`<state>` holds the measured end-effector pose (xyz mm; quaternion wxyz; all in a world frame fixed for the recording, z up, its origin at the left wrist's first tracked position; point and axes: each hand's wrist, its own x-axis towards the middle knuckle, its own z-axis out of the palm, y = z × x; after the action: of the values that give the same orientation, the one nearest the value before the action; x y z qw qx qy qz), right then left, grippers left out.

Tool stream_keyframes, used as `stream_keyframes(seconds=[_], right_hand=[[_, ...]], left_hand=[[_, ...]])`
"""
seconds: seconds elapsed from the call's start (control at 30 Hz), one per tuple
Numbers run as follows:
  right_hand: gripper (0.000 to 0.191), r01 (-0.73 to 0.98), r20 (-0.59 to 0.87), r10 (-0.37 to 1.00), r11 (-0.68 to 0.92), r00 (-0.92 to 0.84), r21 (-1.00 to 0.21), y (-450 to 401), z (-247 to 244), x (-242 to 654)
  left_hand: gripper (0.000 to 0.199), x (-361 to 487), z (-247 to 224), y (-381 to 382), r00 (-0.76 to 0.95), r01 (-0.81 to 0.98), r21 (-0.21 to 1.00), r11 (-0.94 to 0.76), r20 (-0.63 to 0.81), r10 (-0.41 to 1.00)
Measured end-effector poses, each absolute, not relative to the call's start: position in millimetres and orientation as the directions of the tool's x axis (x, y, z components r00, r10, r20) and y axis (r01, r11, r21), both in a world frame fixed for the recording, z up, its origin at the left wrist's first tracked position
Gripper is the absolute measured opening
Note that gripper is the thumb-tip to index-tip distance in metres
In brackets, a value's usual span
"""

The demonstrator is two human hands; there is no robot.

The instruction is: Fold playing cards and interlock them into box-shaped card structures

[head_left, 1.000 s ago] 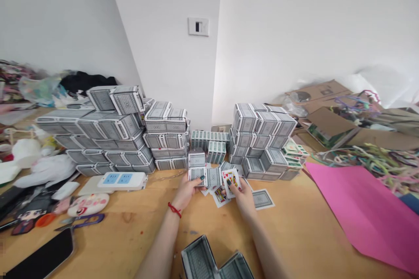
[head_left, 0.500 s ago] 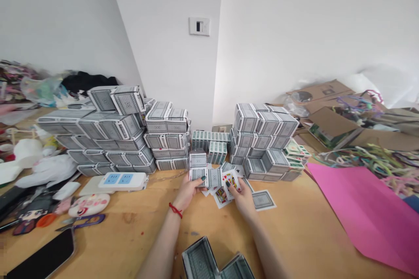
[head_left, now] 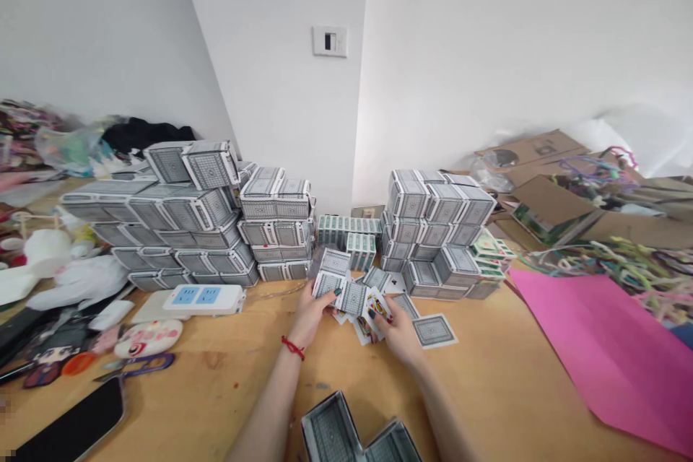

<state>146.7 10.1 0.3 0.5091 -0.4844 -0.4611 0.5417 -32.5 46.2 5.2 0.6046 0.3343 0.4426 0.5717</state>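
Note:
My left hand (head_left: 312, 312), red cord on its wrist, is closed on joined playing cards (head_left: 354, 297) with grey patterned backs, its thumb lying on top. In my right hand (head_left: 399, 330) a face card (head_left: 374, 300) is pinched, picture side up, touching or overlapping the joined cards' right edge; I cannot tell which. Beneath and around both hands lie loose playing cards, among them a face-down card (head_left: 434, 331) to the right. Nearest to me stands an open form (head_left: 331, 427) made of the same cards, cut off by the frame's bottom.
Stacked card blocks rise at left (head_left: 187, 209), centre (head_left: 277, 224) and right (head_left: 441, 202). Green card boxes (head_left: 360, 251) sit between them. On the left are a power strip (head_left: 203, 299), scissors (head_left: 138, 367) and a phone (head_left: 73, 422); pink paper (head_left: 600, 346) covers the right.
My right hand has brought its face card left and slightly down, against the joined cards. The piece in my left hand has tilted clockwise.

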Motion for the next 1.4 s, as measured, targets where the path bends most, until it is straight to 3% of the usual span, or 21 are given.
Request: stream_keyframes(seconds=[0.1,0.93,1.4], right_hand=[[0.025,-0.033,-0.065,0.988,-0.071,-0.143,-0.997,10,-2,148],[0.018,0.307,-0.141,0.960,-0.062,-0.241,-0.950,9,7,149],[0.018,0.262,-0.180,0.930,-0.096,-0.319,-0.960,8,8,152]], left_hand=[[0.040,-33,6,46,-0.071,-0.375,0.922,0.101,-0.137,0.988],[0.037,-40,8,46,-0.080,-0.210,0.975,0.067,-0.085,0.993],[0.038,-43,5,46,-0.053,-0.225,0.972,0.073,-0.087,0.995]])
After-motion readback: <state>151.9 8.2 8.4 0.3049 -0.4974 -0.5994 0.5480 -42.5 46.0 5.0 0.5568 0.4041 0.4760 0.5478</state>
